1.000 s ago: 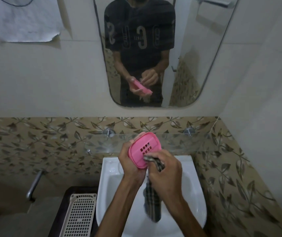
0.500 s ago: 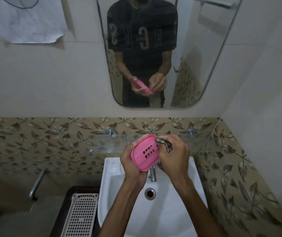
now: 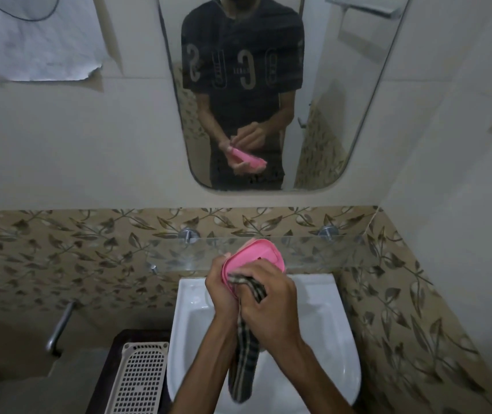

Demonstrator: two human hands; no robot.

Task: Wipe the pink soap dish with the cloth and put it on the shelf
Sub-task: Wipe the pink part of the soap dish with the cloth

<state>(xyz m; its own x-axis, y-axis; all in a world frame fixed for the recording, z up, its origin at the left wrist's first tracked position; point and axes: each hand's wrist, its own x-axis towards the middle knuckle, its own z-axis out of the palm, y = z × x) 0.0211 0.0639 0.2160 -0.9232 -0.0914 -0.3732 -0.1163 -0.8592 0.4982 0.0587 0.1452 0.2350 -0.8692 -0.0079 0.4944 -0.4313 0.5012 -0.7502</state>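
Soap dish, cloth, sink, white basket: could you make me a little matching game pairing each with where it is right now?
Things:
1. pink soap dish
2. checked cloth
3. white sink
4. white slotted basket

Places:
A. below both hands
B. low down, left of the sink
C. gripped by the right hand, hanging over the basin
D. held by the left hand, in front of the glass shelf

Pairs: 1-D, 2-C, 3-A, 4-B
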